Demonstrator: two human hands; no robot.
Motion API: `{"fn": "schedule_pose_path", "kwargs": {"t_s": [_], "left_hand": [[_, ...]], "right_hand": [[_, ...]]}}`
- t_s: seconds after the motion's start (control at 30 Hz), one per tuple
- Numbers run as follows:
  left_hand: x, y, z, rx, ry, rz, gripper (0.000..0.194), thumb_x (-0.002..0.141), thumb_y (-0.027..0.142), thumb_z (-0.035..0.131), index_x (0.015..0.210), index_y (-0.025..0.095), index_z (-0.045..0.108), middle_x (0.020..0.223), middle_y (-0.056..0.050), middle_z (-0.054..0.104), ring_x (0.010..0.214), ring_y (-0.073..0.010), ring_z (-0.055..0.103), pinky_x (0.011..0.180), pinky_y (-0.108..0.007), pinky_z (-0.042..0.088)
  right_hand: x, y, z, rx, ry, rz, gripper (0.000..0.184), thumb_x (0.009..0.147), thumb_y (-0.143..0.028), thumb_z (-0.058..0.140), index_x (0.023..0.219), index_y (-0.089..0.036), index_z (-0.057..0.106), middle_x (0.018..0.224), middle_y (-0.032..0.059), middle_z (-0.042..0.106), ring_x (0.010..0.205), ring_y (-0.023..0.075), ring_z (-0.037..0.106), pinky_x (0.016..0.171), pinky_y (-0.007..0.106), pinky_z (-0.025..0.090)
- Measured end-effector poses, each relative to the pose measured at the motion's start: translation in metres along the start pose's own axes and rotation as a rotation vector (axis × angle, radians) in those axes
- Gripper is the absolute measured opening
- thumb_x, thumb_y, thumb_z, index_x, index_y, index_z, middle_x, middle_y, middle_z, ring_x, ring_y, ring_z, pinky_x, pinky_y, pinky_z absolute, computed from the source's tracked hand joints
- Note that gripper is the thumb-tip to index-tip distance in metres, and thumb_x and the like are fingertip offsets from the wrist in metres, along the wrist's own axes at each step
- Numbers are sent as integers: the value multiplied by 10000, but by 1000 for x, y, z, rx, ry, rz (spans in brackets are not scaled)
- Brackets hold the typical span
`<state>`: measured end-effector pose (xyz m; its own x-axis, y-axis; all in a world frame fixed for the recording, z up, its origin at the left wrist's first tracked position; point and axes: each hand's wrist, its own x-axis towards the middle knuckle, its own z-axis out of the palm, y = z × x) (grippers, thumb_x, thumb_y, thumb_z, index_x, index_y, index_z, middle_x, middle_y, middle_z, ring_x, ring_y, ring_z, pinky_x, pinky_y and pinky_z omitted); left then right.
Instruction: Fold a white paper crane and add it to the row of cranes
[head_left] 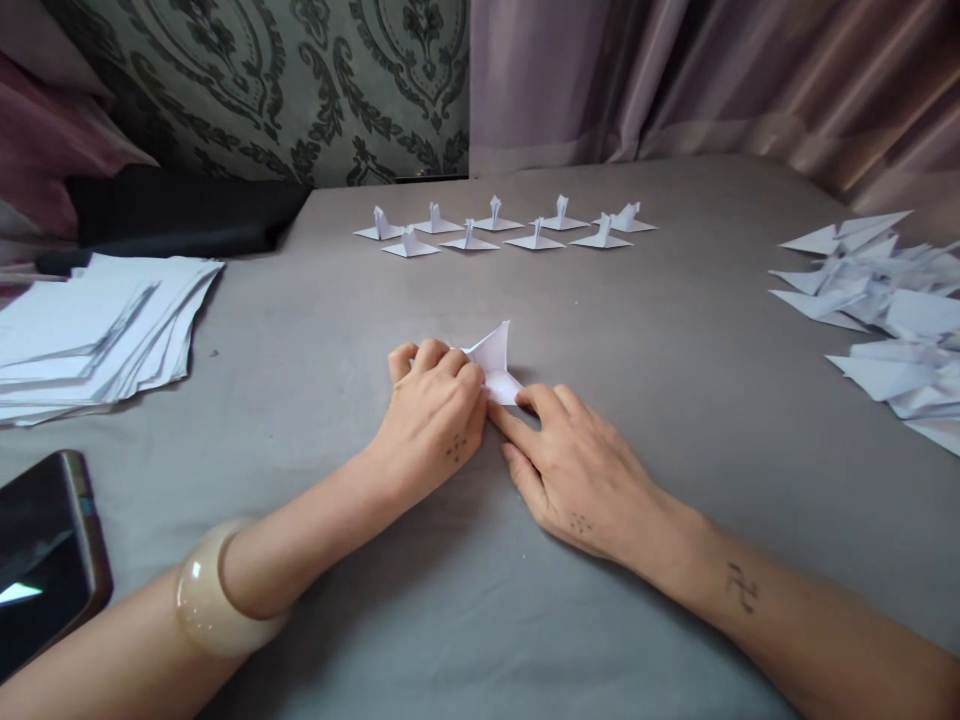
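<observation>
A small piece of folded white paper (496,362) lies on the grey cloth surface (675,340) in the middle. My left hand (433,412) has its fingers curled down on the paper's left part, pressing it. My right hand (574,468) lies beside it, with fingers closed on the paper's lower right edge. One pointed flap of the paper sticks up between the two hands. A cream bangle (217,590) is on my left wrist.
Several finished folded paper figures (504,228) stand in two rows at the back. A stack of white sheets (97,330) lies at the left, a dark phone (41,555) at the lower left. Several part-folded paper pieces (885,310) are heaped at the right. Curtains hang behind.
</observation>
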<state>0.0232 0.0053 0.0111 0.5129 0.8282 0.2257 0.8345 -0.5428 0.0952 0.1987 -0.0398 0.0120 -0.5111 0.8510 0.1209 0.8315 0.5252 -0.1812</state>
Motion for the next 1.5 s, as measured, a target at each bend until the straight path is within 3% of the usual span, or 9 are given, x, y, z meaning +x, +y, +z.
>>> {"fn": "schedule_pose_path", "kwargs": {"t_s": [0.47, 0.57, 0.73, 0.83, 0.93, 1.1, 1.17, 1.33, 1.5], "left_hand": [[-2, -2, -1, -2, 13, 28, 163, 894, 205, 459, 869, 189, 620, 882, -82, 662, 945, -260, 512, 878, -474, 292], [-5, -1, -2, -40, 43, 42, 159, 898, 190, 477, 870, 197, 634, 927, -66, 679, 973, -245, 522, 901, -467, 280], [-8, 2, 3, -116, 218, 84, 204, 927, 221, 511, 907, 282, 704, 1178, -48, 634, 1098, -244, 470, 908, -448, 275], [-8, 3, 6, -153, 255, 73, 190, 913, 241, 550, 934, 324, 720, 1204, -43, 610, 1113, -248, 446, 906, -437, 287], [-11, 4, 7, -135, 274, 7, 194, 890, 285, 585, 1058, 302, 680, 1198, -76, 599, 1071, -251, 462, 885, -431, 311], [-23, 4, 4, -139, 259, -15, 214, 936, 284, 498, 855, 221, 686, 803, -31, 666, 748, -164, 527, 774, -367, 328], [-25, 4, 5, -141, 233, 13, 242, 945, 266, 475, 850, 217, 693, 746, -18, 665, 711, -155, 533, 761, -358, 329], [-25, 3, 7, -122, 129, 84, 267, 961, 266, 435, 1047, 230, 685, 814, -38, 665, 756, -170, 557, 763, -361, 327], [-22, 3, 6, -89, 35, 88, 332, 981, 311, 382, 1042, 204, 690, 850, -62, 639, 758, -177, 560, 760, -366, 315]], "right_hand": [[-1, 4, 2, 41, 73, 3, 185, 885, -140, 455, 961, -144, 624, 963, 104, 605, 897, 225, 530, 749, 343, 436], [-1, 12, 7, 127, 169, 28, 171, 914, -145, 454, 962, -163, 617, 983, 85, 630, 923, 206, 552, 771, 319, 437], [5, 21, 7, 97, 389, 31, 188, 884, -205, 577, 1070, -181, 588, 1061, 81, 656, 1000, 233, 530, 831, 348, 388], [6, 23, 6, 14, 356, -8, 143, 906, -149, 512, 986, -197, 620, 920, 50, 673, 916, 212, 527, 797, 342, 345], [4, 23, 6, -116, 315, -8, 227, 893, -75, 458, 925, -194, 649, 848, 48, 653, 841, 203, 495, 772, 341, 312], [3, 17, 4, -264, 247, 23, 260, 881, -49, 452, 916, -183, 672, 830, 59, 616, 779, 208, 441, 736, 341, 290], [4, 14, 2, -289, 198, 22, 267, 889, -41, 436, 885, -175, 667, 828, 61, 605, 775, 208, 438, 737, 342, 293], [7, 9, -3, -302, 75, 15, 248, 909, -59, 444, 935, -162, 668, 901, 81, 612, 841, 225, 467, 762, 355, 307], [7, 13, -2, -283, 58, 2, 247, 919, -81, 461, 1023, -165, 669, 1006, 88, 626, 928, 233, 488, 768, 363, 310]]}}
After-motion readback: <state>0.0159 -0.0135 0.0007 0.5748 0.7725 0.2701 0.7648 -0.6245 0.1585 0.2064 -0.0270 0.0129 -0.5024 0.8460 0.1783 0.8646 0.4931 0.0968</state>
